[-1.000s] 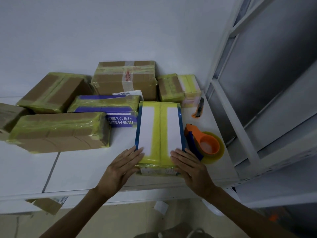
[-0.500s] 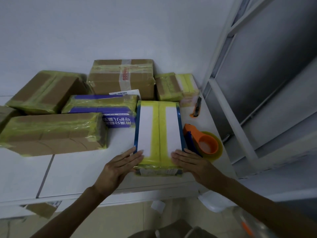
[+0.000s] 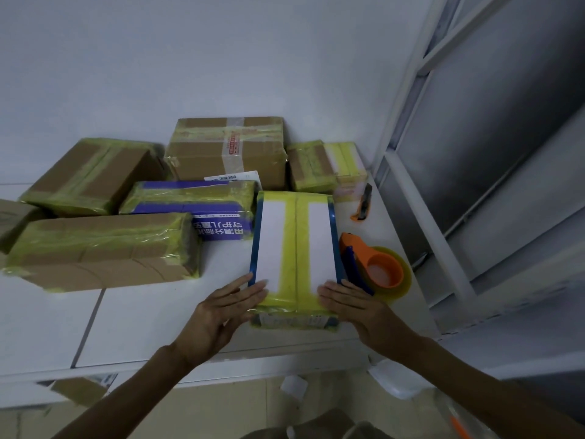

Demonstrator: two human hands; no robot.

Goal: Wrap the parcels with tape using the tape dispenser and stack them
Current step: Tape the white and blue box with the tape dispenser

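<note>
**Flat hands rest on taped parcel at table's edge**

A person's left hand [image 3: 221, 312] and right hand [image 3: 359, 307] lie on the near end of a white-and-blue parcel [image 3: 272, 245] banded in yellow tape [image 3: 296, 248], at the front edge of a white table [image 3: 142, 318]. Both hands grip nothing. The left fingers [image 3: 250, 288] are straight and laid flat on the parcel's near left corner. The right fingers [image 3: 335, 289] lie flat on its near right corner. The central strip of tape runs away between them, and the parcel stretches from the fingertips toward the wall.

Just past the right fingertips an orange dispenser [image 3: 373, 267] lies on its side with its roll of yellow tape, close against the parcel's right edge. Whether the two touch cannot be told. Farther out on that side, well apart from the dispenser, an orange-and-black knife [image 3: 364, 202] lies on the table.

Beyond the left fingertips a purple box [image 3: 190, 201] wrapped in yellow tape sits against the parcel's left side. To the left of those fingers is a long box [image 3: 101, 248] of brown card, also taped. Farther back stand a brown box [image 3: 91, 172], a big box [image 3: 228, 153] against the wall, and beside it a small box [image 3: 311, 167] and a pale box [image 3: 346, 166], both just past the parcel's far end.
</note>
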